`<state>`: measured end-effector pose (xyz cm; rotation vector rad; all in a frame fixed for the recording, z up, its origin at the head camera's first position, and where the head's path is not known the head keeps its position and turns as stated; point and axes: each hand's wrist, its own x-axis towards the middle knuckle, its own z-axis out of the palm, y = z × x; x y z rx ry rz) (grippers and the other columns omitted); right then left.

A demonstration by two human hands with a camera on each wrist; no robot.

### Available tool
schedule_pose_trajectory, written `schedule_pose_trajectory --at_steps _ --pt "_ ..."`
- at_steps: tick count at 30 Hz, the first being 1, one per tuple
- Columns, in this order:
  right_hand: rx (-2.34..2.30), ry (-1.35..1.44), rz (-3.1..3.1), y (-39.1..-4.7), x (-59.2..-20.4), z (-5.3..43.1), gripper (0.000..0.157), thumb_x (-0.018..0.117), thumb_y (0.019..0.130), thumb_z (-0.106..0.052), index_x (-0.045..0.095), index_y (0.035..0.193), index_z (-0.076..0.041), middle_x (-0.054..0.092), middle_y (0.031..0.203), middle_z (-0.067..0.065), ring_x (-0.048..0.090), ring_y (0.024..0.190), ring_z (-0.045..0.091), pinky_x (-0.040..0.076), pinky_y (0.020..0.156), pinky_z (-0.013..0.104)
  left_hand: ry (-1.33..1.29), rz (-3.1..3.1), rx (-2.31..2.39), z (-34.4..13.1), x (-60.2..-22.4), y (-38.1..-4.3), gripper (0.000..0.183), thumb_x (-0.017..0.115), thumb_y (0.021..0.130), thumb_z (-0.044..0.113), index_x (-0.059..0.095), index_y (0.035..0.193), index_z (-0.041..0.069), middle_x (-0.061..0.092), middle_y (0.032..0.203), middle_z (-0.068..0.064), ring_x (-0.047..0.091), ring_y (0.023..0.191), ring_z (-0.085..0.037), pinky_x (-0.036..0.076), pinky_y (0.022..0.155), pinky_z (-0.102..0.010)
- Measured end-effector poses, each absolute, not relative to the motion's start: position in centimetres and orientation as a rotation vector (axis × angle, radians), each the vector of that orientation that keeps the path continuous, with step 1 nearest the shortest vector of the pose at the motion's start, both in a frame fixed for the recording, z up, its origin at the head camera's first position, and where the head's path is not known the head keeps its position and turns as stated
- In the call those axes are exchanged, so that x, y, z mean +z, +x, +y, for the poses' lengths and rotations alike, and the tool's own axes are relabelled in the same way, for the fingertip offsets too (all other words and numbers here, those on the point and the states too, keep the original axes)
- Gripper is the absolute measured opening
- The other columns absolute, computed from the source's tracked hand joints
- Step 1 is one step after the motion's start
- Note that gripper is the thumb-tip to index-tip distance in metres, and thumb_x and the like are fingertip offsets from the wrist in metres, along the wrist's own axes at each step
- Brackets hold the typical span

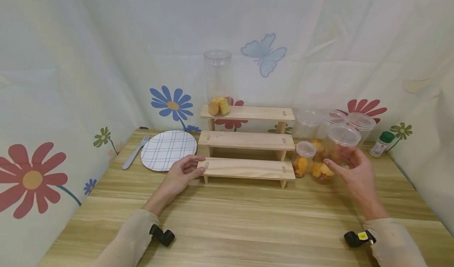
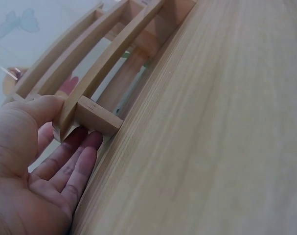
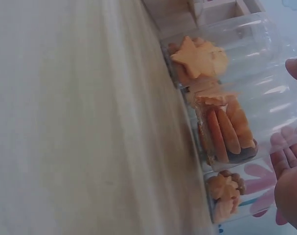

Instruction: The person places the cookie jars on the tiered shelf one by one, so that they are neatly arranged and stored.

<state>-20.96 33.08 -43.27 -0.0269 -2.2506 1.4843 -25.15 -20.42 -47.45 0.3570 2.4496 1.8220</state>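
A three-tier wooden shelf rack (image 1: 248, 168) stands mid-table. My left hand (image 1: 181, 174) grips the left end of its lowest tier; in the left wrist view the thumb lies against the board (image 2: 102, 66) and the fingers reach under it beside the leg. On the right, my right hand (image 1: 360, 176) holds a clear lidded jar (image 1: 342, 137), thumb on one side and fingers on the other. Cookies (image 3: 226, 129) fill the lower part of this jar. A smaller lidded jar (image 1: 305, 156) of cookies stands between it and the rack.
More clear jars (image 1: 361, 121) crowd behind the held one, with a green-capped bottle (image 1: 381, 144) to their right. A tall clear jar (image 1: 218, 77) with yellow biscuits stands on the top tier's left end. Left of the rack lie a checked plate (image 1: 168, 150) and a fork (image 1: 135, 152).
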Motion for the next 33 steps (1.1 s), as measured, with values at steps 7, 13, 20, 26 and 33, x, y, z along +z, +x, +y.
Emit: schedule_pose_trajectory --at_steps 7,13,20,26,33 --pt "1.453 -0.013 -2.213 -20.4 -41.1 33.2 0.043 0.089 0.098 -0.013 0.063 0.132 -0.006 0.071 0.124 -0.013 0.064 0.115 0.002 0.048 0.096 0.006 0.343 2.456 1.815 -20.4 -47.3 -25.1 0.043 0.079 0.107 0.026 0.068 0.146 0.011 0.075 0.132 -0.017 0.071 0.120 -0.028 0.056 0.098 -0.022" --pt "1.376 -0.034 -2.222 -19.4 -38.8 33.3 0.043 0.089 0.098 -0.018 0.064 0.133 -0.014 0.068 0.122 -0.016 0.062 0.116 0.005 0.048 0.095 0.005 0.340 2.452 1.816 -20.4 -47.2 -25.1 0.044 0.080 0.107 0.027 0.069 0.146 0.011 0.075 0.132 -0.016 0.071 0.120 -0.028 0.056 0.097 -0.022" --pt "1.373 0.000 -2.224 -18.9 -35.7 33.2 0.049 0.090 0.097 -0.013 0.065 0.139 -0.013 0.070 0.127 -0.016 0.064 0.120 0.002 0.049 0.097 0.005 0.345 2.465 1.806 -20.4 -47.2 -25.1 0.045 0.079 0.107 0.029 0.068 0.147 0.012 0.075 0.133 -0.015 0.070 0.122 -0.027 0.056 0.099 -0.022" --pt "1.423 0.096 -2.186 -19.4 -33.6 32.0 0.059 0.090 0.095 -0.006 0.065 0.148 -0.008 0.072 0.136 -0.009 0.066 0.124 0.007 0.051 0.098 0.008 0.339 2.458 1.816 -20.4 -47.4 -25.1 0.044 0.080 0.107 0.028 0.068 0.147 0.012 0.075 0.132 -0.016 0.070 0.120 -0.027 0.056 0.098 -0.022" --pt "1.484 0.201 -2.148 -20.9 -31.6 29.8 0.060 0.090 0.095 -0.008 0.065 0.150 -0.010 0.071 0.137 -0.005 0.065 0.125 0.013 0.051 0.101 0.010 0.349 2.435 1.832 -20.4 -47.4 -25.1 0.045 0.080 0.107 0.027 0.068 0.147 0.010 0.074 0.133 -0.017 0.071 0.119 -0.025 0.057 0.096 -0.022"
